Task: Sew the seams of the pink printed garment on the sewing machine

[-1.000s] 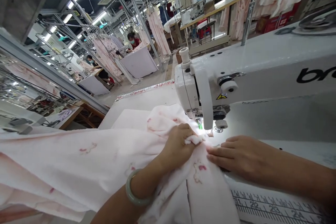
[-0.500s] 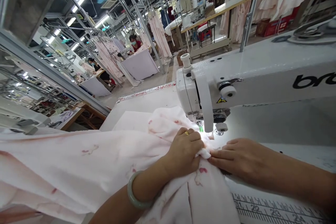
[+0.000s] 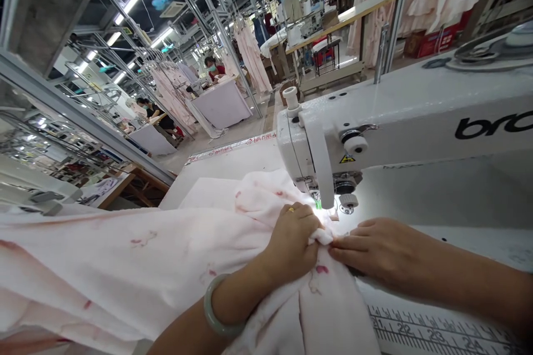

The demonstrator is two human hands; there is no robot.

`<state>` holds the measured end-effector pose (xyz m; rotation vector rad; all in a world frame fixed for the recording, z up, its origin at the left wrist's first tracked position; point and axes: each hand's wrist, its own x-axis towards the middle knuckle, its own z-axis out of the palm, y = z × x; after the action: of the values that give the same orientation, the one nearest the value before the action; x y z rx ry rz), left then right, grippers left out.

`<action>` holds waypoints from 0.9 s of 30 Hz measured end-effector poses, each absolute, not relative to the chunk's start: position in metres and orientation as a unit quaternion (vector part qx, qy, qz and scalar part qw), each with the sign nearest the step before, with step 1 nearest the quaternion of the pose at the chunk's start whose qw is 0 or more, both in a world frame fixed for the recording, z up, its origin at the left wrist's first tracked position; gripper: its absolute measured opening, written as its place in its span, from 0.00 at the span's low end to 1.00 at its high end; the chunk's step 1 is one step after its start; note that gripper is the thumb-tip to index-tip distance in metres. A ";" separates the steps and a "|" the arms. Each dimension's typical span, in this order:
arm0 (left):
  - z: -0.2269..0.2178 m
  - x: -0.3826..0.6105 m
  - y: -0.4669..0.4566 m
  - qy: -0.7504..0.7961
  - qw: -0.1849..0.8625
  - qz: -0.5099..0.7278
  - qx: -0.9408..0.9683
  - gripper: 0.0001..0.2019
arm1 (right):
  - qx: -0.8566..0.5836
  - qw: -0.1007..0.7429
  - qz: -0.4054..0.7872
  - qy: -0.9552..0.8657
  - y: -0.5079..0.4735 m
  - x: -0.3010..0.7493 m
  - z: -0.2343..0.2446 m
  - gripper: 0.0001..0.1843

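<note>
Pale pink fabric [image 3: 175,255] with small reddish prints spreads over the sewing table and gathers under the white sewing machine [image 3: 400,127]. My left hand [image 3: 293,241], with a ring and a pale green bangle [image 3: 213,305], is closed on a bunched fold of it just in front of the needle area. My right hand [image 3: 378,249] pinches the edge of the same fold from the right, fingers pressed together. Beside the hands, the needle and presser foot [image 3: 318,201] sit in bright lamp light, partly hidden by the machine's white guard.
A printed ruler scale [image 3: 441,333] runs along the table's front right. Behind stand a metal post [image 3: 237,55], racks of pink garments [image 3: 252,58], another worktable [image 3: 345,19] and a red crate [image 3: 437,39]. Two people sit at machines in the far left background.
My left hand's fingers have shifted slightly at the fold, showing more of the bunched cloth. The camera view has moved a little; both hands stay at nearly the same place.
</note>
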<state>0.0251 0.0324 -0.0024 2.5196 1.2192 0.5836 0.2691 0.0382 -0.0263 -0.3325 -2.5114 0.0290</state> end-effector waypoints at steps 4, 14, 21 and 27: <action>-0.005 0.022 0.035 0.379 0.081 0.159 0.908 0.06 | -0.120 0.302 0.005 -0.946 0.038 0.268 -0.027 0.16; -0.013 0.019 0.027 0.360 0.055 0.203 0.909 0.08 | -0.122 0.293 0.010 -0.948 0.040 0.271 -0.033 0.16; 0.003 0.027 0.032 0.449 0.264 0.397 0.756 0.10 | -0.132 0.276 0.018 -0.952 0.038 0.273 -0.026 0.14; -0.002 0.024 0.030 0.426 0.188 0.350 0.813 0.06 | -0.129 0.282 0.021 -0.950 0.039 0.272 -0.027 0.13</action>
<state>0.0241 0.0303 -0.0022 2.2866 1.1992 0.9851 0.2718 0.0389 -0.0267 -0.3453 -2.5457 0.0556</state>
